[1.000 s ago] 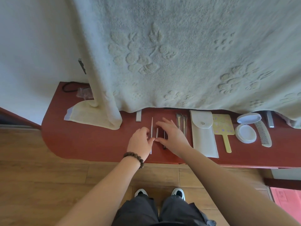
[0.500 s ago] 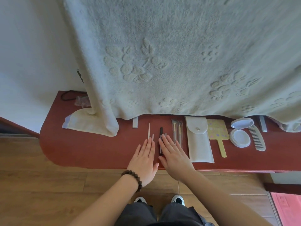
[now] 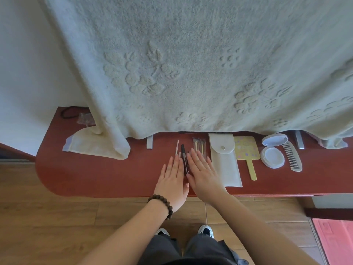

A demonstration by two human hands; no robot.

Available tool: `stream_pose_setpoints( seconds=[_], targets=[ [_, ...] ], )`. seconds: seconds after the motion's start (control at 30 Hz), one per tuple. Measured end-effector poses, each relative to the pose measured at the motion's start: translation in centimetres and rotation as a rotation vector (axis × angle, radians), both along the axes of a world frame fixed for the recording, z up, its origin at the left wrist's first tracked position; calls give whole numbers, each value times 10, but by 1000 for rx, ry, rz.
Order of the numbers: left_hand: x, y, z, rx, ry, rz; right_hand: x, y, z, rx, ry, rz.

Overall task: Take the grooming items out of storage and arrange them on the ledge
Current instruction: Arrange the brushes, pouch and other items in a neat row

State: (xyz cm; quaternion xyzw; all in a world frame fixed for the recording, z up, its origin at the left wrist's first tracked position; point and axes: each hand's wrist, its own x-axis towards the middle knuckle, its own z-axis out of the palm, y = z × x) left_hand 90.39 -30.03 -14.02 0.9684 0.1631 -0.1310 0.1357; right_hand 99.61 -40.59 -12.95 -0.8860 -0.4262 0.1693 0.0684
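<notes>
Grooming items lie in a row on the red-brown ledge (image 3: 95, 178). My left hand (image 3: 172, 181) and my right hand (image 3: 203, 175) rest flat and empty, fingers apart, on either side of a dark pencil (image 3: 185, 159). Two thin pale sticks (image 3: 177, 148) lie just beyond my left fingertips. A small bundle of brushes (image 3: 198, 144) sits past my right fingertips. Further right lie a white snap pouch (image 3: 224, 159), a yellow hand mirror (image 3: 247, 153), an opened white compact (image 3: 273, 152) and a grey comb (image 3: 293, 158).
A large cream towel (image 3: 191, 64) hangs over the ledge's back, its corner pooled on the ledge at left (image 3: 99, 144). A black hair tie (image 3: 69, 112) and a clear wrapper (image 3: 85, 119) lie at the far left. Wooden floor and my shoes (image 3: 206, 231) are below.
My hands let go of the thin tools, flattened out and slid back toward the ledge's front edge. The dark pencil now shows between them.
</notes>
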Motion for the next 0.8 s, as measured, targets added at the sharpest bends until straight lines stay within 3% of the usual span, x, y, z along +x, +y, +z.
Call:
stream_pose_setpoints(
  seconds=[0.1,0.23,0.8],
  targets=[
    [0,-2,1,-29,-25,-4,10,-21,3,33,-28,-131],
    [5,-7,-2,-45,-8,-4,16,-51,-7,-94,-95,-241],
    [26,-34,-3,-14,6,83,10,-43,-16,-95,10,-228]
  ],
)
